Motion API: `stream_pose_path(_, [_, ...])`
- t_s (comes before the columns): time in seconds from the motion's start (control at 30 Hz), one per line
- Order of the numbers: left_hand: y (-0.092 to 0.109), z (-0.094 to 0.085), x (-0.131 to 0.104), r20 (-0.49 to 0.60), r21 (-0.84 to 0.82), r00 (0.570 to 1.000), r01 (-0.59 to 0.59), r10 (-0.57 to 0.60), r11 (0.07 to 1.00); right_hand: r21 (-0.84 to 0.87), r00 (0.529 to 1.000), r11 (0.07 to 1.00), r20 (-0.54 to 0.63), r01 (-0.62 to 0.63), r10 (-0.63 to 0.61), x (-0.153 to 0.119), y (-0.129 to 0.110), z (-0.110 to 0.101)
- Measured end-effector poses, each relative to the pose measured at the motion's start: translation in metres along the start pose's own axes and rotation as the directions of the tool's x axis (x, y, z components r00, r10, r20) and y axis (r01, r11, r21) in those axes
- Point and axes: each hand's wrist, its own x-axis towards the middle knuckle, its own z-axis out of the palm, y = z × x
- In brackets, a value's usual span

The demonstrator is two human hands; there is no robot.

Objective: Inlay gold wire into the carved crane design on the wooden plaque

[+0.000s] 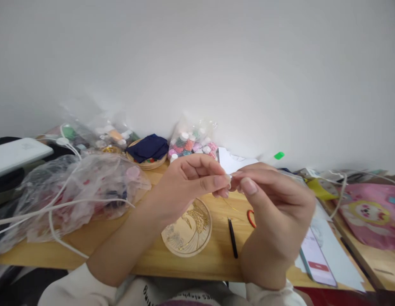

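My left hand (200, 180) and my right hand (270, 199) are raised above the table, fingertips almost meeting. Both are closed in a pinch, thumb against forefinger. Whatever they hold is too small to make out. A thin golden thread (231, 205) shows just below the fingertips. Under my left wrist lies a round embroidery piece (187, 238) with gold stitching on pale cloth, partly covered by the forearm. Black tweezers (232, 239) rest on the wood to its right. Beside my right hand, a red-orange scissors-like loop (251, 218) is partly hidden.
Left of my arm are a crumpled clear plastic bag (86, 187) and white cables (54, 229). Behind stand a hoop with dark blue cloth (148, 148) and a bag of small coloured jars (193, 142). At right lie a phone (318, 259), papers (344, 255) and a pink bag (372, 212).
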Motion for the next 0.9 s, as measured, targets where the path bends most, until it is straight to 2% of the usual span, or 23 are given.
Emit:
stream_pose_path(0.1, [0.003,0.001,-0.006,-0.065,0.048,0.998,0.010,-0.006,0.999,0.024,0.998,0.999,0.054,-0.037,0.036,0.001,0.004,0.001])
stream_pose_path(0.2, [0.005,-0.007,-0.023,-0.156,0.111,0.988,0.036,-0.018,0.993,0.013,0.988,0.997,0.138,-0.077,0.075,0.002,0.007,0.006])
stream_pose_path(0.3, [0.000,-0.027,-0.060,-0.281,0.153,0.958,0.107,-0.060,0.982,-0.039,0.954,0.996,0.284,-0.084,0.092,0.003,0.009,0.012])
stream_pose_path(0.37, [-0.006,-0.043,-0.096,-0.408,0.144,0.908,0.164,-0.092,0.976,-0.092,0.919,0.993,0.381,-0.070,0.100,0.004,0.010,0.015])
stream_pose_path(0.43, [-0.011,-0.056,-0.139,-0.587,0.107,0.801,0.222,-0.119,0.969,-0.144,0.899,0.988,0.424,-0.055,0.112,0.004,0.011,0.017])
stream_pose_path(0.5, [-0.012,-0.067,-0.183,-0.748,0.060,0.652,0.251,-0.123,0.966,-0.185,0.900,0.982,0.420,-0.039,0.115,0.003,0.013,0.019])
stream_pose_path(0.53, [-0.012,-0.073,-0.204,-0.823,0.053,0.560,0.245,-0.096,0.968,-0.204,0.902,0.979,0.415,-0.033,0.116,0.003,0.014,0.019])
stream_pose_path(0.63, [-0.013,-0.093,-0.258,-0.977,0.059,0.214,0.275,-0.001,0.960,-0.258,0.902,0.966,0.409,-0.030,0.138,0.002,0.017,0.023])
stream_pose_path(0.67, [-0.015,-0.101,-0.272,-0.992,0.030,0.124,0.306,-0.008,0.952,-0.269,0.899,0.963,0.413,-0.032,0.145,0.002,0.017,0.025])
stream_pose_path(0.7, [-0.020,-0.111,-0.283,-0.998,0.011,0.061,0.344,-0.010,0.939,-0.276,0.895,0.961,0.421,-0.032,0.151,0.002,0.017,0.026])
stream_pose_path(0.73, [-0.026,-0.120,-0.293,-0.999,-0.006,0.028,0.373,-0.017,0.928,-0.282,0.890,0.959,0.430,-0.030,0.154,0.002,0.017,0.027])
stream_pose_path(0.8, [-0.042,-0.140,-0.306,-1.000,-0.020,-0.007,0.438,-0.019,0.899,-0.296,0.880,0.955,0.448,-0.021,0.158,0.002,0.017,0.029])
stream_pose_path(0.9, [-0.067,-0.165,-0.322,-1.000,0.007,-0.005,0.601,0.012,0.799,-0.322,0.864,0.947,0.474,-0.010,0.170,0.001,0.017,0.030])
